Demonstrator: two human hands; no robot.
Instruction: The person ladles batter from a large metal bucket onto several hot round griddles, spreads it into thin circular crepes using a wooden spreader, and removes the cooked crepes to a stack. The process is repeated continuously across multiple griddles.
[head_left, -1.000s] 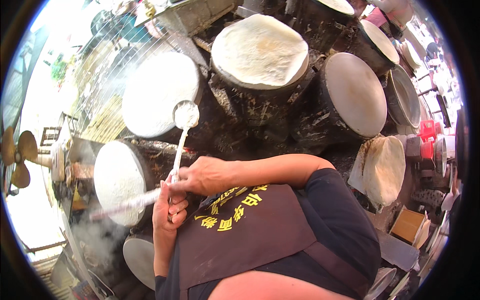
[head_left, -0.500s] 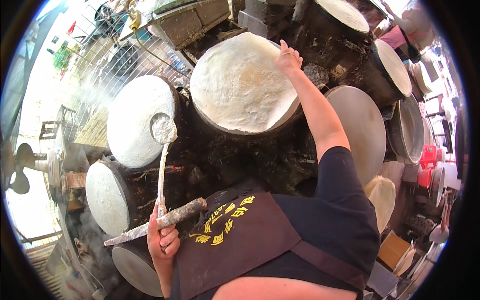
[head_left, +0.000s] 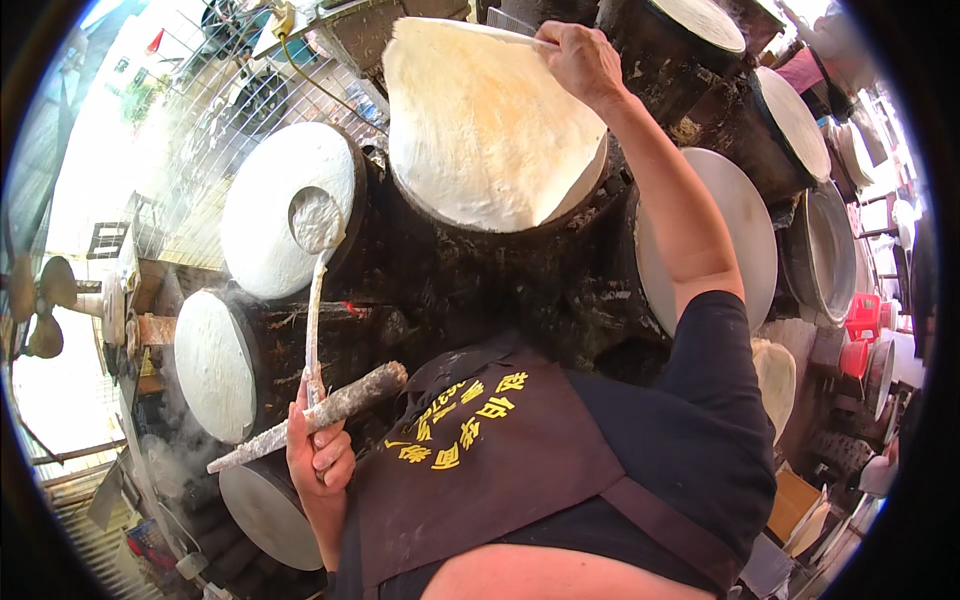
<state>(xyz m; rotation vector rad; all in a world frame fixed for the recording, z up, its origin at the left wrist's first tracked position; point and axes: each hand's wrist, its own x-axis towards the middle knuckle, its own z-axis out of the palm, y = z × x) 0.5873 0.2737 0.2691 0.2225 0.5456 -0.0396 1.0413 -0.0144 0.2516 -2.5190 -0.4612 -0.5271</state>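
My right hand (head_left: 583, 62) pinches the far edge of a large, thin cooked batter sheet (head_left: 490, 130), pale with a faintly browned middle. Its far side is raised and partly folded along a straight edge; its near side lies on the round dark griddle (head_left: 545, 222). Closed in my left hand (head_left: 320, 455) are a long-handled ladle (head_left: 313, 325) and a tapered, batter-crusted stick (head_left: 310, 418). The ladle's bowl, holding thick white batter, is over the white-coated griddle (head_left: 275, 205) on the left; whether it touches is unclear.
Steam rises around another white-coated griddle (head_left: 215, 365) at lower left. A bare grey griddle (head_left: 265, 510) sits below it. To the right is a large grey round plate (head_left: 715, 240); more coated griddles (head_left: 795, 120) stand beyond. A red stool (head_left: 862, 317) is far right.
My right hand has closed on the sheet's far edge and lifted it up and away. The view has shifted slightly; my left hand keeps its hold on the ladle and stick.
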